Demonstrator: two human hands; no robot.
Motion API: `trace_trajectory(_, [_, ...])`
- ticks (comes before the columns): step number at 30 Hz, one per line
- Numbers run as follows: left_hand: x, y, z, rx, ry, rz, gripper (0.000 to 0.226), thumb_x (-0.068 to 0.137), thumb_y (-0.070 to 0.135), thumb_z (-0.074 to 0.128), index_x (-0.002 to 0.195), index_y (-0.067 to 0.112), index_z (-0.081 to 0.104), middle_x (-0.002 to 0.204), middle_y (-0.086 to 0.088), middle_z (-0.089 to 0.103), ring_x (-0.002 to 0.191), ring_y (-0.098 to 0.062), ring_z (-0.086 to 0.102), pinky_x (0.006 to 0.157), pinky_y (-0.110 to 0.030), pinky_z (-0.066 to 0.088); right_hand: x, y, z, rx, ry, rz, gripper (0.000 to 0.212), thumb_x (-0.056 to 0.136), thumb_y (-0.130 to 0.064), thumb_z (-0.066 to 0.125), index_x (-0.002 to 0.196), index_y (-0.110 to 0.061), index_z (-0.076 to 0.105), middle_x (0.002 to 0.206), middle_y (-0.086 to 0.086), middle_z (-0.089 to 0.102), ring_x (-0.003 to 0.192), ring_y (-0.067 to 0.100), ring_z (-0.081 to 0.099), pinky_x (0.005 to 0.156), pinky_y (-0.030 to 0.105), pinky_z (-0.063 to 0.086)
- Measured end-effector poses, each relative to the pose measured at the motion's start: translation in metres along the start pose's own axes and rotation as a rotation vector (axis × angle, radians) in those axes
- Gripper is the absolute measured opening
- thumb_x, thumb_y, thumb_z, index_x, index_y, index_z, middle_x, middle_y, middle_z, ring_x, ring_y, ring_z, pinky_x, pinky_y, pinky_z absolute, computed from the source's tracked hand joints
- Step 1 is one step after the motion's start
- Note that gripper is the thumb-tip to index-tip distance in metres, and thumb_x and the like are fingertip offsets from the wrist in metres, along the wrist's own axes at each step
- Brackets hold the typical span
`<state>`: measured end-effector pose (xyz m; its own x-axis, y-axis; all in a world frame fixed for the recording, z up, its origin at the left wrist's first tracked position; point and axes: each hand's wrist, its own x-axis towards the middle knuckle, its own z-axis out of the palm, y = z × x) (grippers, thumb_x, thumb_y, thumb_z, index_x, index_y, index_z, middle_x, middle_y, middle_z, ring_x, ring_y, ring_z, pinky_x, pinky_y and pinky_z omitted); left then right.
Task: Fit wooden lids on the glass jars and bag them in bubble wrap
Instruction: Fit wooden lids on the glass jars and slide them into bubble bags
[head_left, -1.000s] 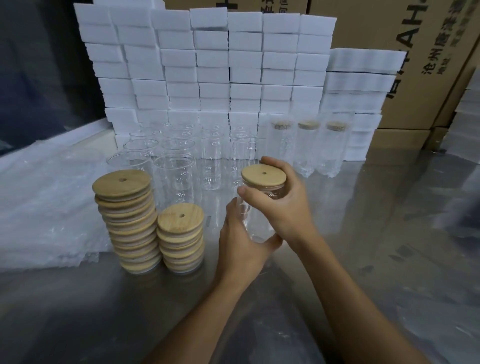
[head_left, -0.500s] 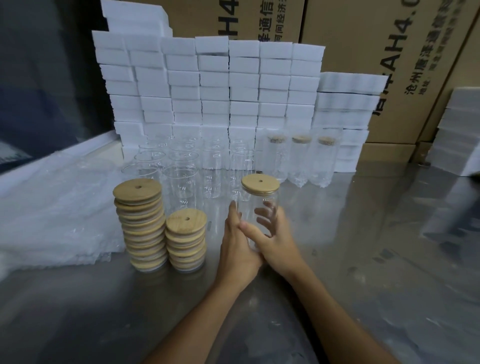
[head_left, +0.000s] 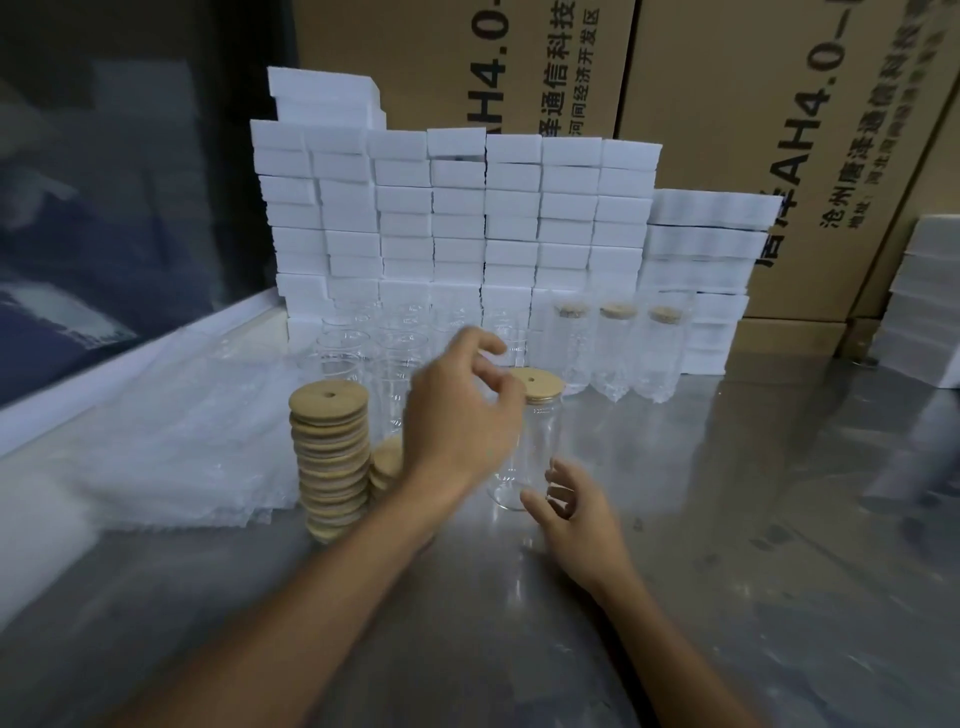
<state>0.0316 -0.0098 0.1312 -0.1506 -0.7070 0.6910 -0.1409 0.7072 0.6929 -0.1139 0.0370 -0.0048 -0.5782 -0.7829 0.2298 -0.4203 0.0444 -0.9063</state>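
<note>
Glass jar (head_left: 532, 447) with a wooden lid (head_left: 537, 385) fitted stands upright on the steel table (head_left: 727, 519), near centre. Just in front of its base the right hand (head_left: 576, 512) hovers, fingers spread and holding nothing. At the jar's left, the left hand (head_left: 462, 415) is raised with fingers loosely curled, empty, blurred. Left of it stand two lid stacks (head_left: 332, 457), bubble wrap bags (head_left: 156, 441) further left, empty jars (head_left: 395, 343) behind
</note>
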Motion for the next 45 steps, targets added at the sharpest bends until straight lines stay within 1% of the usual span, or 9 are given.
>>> trace_trajectory(3, [0.047,0.002,-0.034,0.057,0.046,-0.022,0.004,0.071,0.032,0.058,0.070,0.029,0.060,0.057,0.016,0.060,0.055,-0.013,0.055,0.061,-0.028,0.049,-0.002,-0.001,-0.003,-0.024,0.037,-0.008,0.045,0.091,-0.023,0.074,0.133,-0.015,0.059,0.123,-0.002,0.065,0.101,0.005,0.063,0.076,0.004,0.046])
trace_trajectory(8, [0.091,-0.035,-0.089,0.111,0.152,-0.191,0.011,0.080,0.016,0.063,0.071,0.022,0.064,0.072,-0.008,0.068,0.072,-0.030,0.066,0.072,-0.045,0.058,-0.006,-0.003,-0.005,-0.067,0.078,-0.023,0.036,0.090,-0.016,0.074,0.124,-0.009,0.065,0.110,0.000,0.068,0.095,0.012,0.065,0.070,0.003,0.046])
trace_trajectory(13, [0.097,-0.092,-0.132,0.365,0.324,-0.379,0.004,0.083,0.020,0.062,0.083,0.022,0.066,0.094,-0.009,0.070,0.091,-0.035,0.064,0.081,-0.045,0.054,-0.009,-0.005,-0.006,-0.072,0.087,-0.018,0.032,0.091,-0.016,0.073,0.122,-0.010,0.065,0.105,0.000,0.069,0.092,0.008,0.064,0.070,0.003,0.045])
trace_trajectory(18, [0.079,-0.138,-0.151,0.827,-0.058,-0.562,0.040,0.080,0.034,0.078,0.110,0.010,0.068,0.117,-0.017,0.066,0.103,-0.040,0.060,0.085,-0.043,0.049,-0.009,-0.005,-0.006,-0.061,0.097,-0.015,0.030,0.091,-0.018,0.072,0.119,-0.012,0.066,0.099,-0.002,0.069,0.090,0.003,0.063,0.069,0.002,0.044])
trace_trajectory(20, [0.071,-0.147,-0.152,0.867,-0.176,-0.659,0.041,0.081,0.036,0.077,0.106,0.005,0.068,0.112,-0.018,0.068,0.097,-0.039,0.061,0.084,-0.043,0.052,-0.008,-0.005,-0.006,-0.055,0.107,-0.012,0.029,0.090,-0.018,0.073,0.118,-0.012,0.067,0.098,-0.002,0.069,0.090,0.003,0.064,0.069,0.002,0.044])
trace_trajectory(25, [0.065,-0.150,-0.148,0.911,-0.098,-0.649,0.021,0.089,0.025,0.069,0.091,0.004,0.070,0.091,-0.017,0.067,0.082,-0.036,0.061,0.071,-0.037,0.049,-0.007,-0.003,-0.006,-0.051,0.120,-0.013,0.027,0.090,-0.017,0.072,0.116,-0.012,0.067,0.096,-0.001,0.069,0.087,0.004,0.064,0.068,0.003,0.045])
trace_trajectory(35, [0.079,-0.081,-0.121,0.583,0.397,-0.179,0.012,0.096,0.018,0.054,0.098,0.010,0.062,0.103,-0.015,0.065,0.091,-0.033,0.059,0.072,-0.039,0.043,-0.007,-0.005,-0.005,-0.035,0.154,-0.009,0.023,0.089,-0.014,0.072,0.112,-0.013,0.067,0.091,-0.002,0.068,0.082,0.001,0.062,0.065,0.002,0.043])
trace_trajectory(40, [0.065,-0.029,-0.088,0.373,0.375,0.228,0.012,0.095,0.018,0.052,0.096,0.010,0.061,0.094,-0.006,0.059,0.082,-0.020,0.052,0.068,-0.029,0.038,-0.010,-0.008,-0.008,0.027,0.162,0.007,0.022,0.089,-0.022,0.074,0.109,-0.015,0.068,0.088,-0.002,0.070,0.083,0.006,0.065,0.066,0.008,0.047])
trace_trajectory(45, [0.017,-0.002,-0.042,0.349,0.138,0.474,0.007,0.094,0.008,0.055,0.094,0.009,0.062,0.088,-0.005,0.058,0.079,-0.024,0.054,0.063,-0.034,0.042,-0.014,-0.012,-0.013,0.234,0.160,-0.006,0.019,0.093,-0.039,0.070,0.100,-0.021,0.070,0.092,-0.003,0.073,0.088,0.011,0.070,0.075,0.020,0.049])
